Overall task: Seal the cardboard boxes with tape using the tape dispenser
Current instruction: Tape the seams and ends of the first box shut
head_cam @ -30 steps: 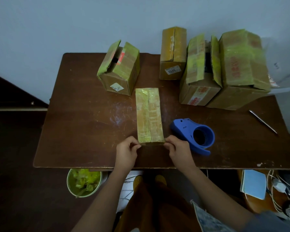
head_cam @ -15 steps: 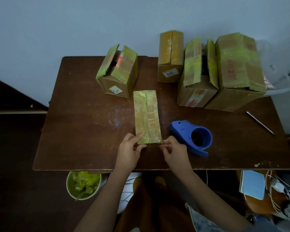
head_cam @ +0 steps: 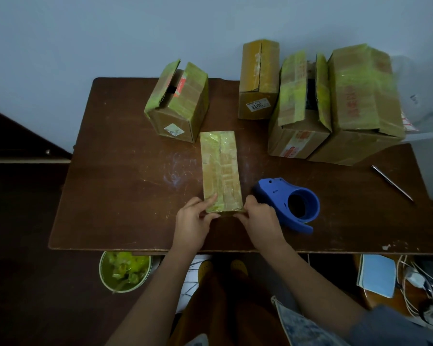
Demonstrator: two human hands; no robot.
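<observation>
While the blue tape dispenser (head_cam: pixel 289 203) lies just right of it on the desk (head_cam: pixel 125 186), both hands, left (head_cam: pixel 194 222) and right (head_cam: pixel 259 219), apparently pinch the near end of the narrow box (head_cam: pixel 221 171).

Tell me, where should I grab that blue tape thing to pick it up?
Probably grab the blue tape dispenser around its round ring end, coming from above on the right side. That ring faces up, lies free on the table, and looks open to a hand. The right hand, now holding the long flat box, is right beside it.
</observation>
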